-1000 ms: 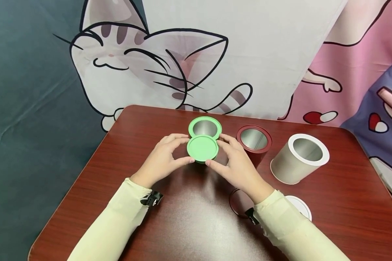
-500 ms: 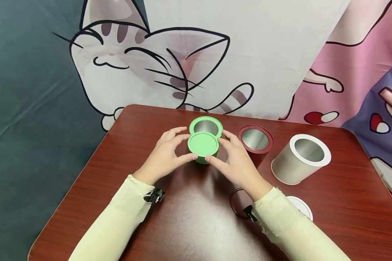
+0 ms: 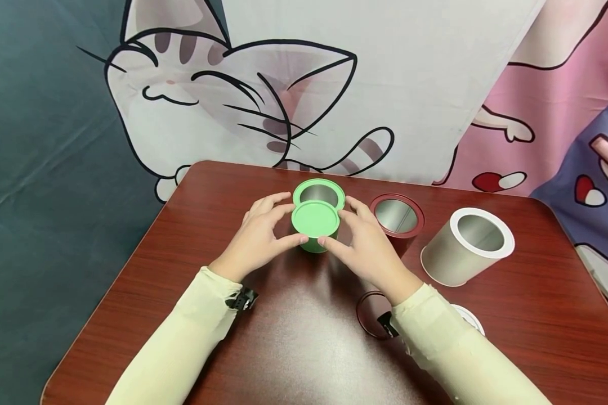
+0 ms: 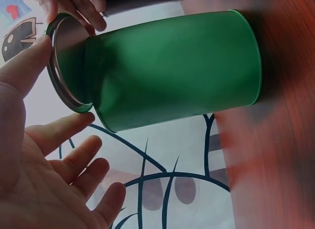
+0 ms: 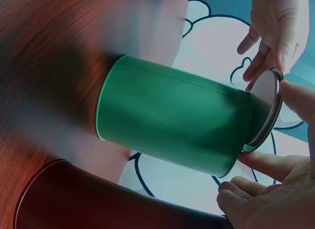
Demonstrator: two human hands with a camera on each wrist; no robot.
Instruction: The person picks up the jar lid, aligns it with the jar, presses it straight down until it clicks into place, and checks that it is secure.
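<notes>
while the table [image 3: 192, 225] fills most of my head view, dark red wood under everything, i take the rest by size. behind it hangs a cloth [image 3: 263, 95] with a cartoon cat. toward the right side a white tin [image 3: 463, 247] stands open. next to it, nearer the middle, is a red tin [image 3: 396, 216], open too. the green tin [image 3: 318, 197] stands upright at the middle of the table, toward the far edge, with its mouth partly uncovered. my left hand [image 3: 258, 239] and right hand [image 3: 367, 247] flank it, each pinching the edge of the green lid [image 3: 315, 220] between thumb and fingertips. the lid sits tilted over the near part of the tin's rim, not seated. on the wrist views the other fingers are spread loose beside the tin wall. by my right sleeve a red lid [image 3: 372, 315] lies flat, and a white lid [image 3: 468, 318] peeks out just beyond the sleeve.
</notes>
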